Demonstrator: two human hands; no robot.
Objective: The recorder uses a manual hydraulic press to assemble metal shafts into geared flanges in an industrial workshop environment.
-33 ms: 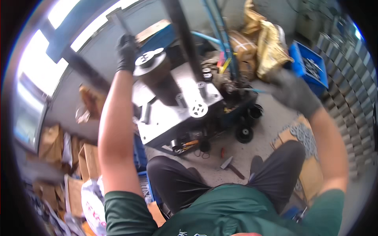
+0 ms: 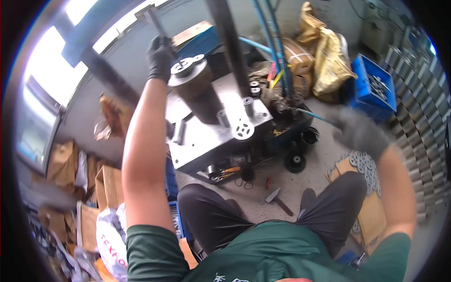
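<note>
My left hand (image 2: pixel 160 58), in a dark glove, is closed around the lower end of an upright metal bar (image 2: pixel 154 21) with a crosspiece on top. Beside it stands a dark cylinder (image 2: pixel 199 96) topped by a slotted metal disc (image 2: pixel 182 67), on a steel plate (image 2: pixel 188 149). A second slotted disc (image 2: pixel 243 130) lies at the plate's near right corner, among short metal sleeves (image 2: pixel 248 108). My right hand (image 2: pixel 364 134), also gloved, is smeared by motion. From it a thin teal stick (image 2: pixel 315 115) reaches left toward a dark, cluttered tray (image 2: pixel 293 123); the stick's exact kind is unclear.
Dark posts (image 2: pixel 229 47) and blue pipes (image 2: pixel 282 61) rise behind the plate. A hammer (image 2: pixel 279 201) and black round parts (image 2: pixel 295 161) lie on the floor. To the right are a blue bin (image 2: pixel 373 84), stacked metal pieces (image 2: pixel 418 113) and grey rings (image 2: pixel 364 168) on cardboard.
My right hand has come nearer to me, showing more of the teal stick. The left hand keeps its hold on the bar. The whole view has shifted slightly.
</note>
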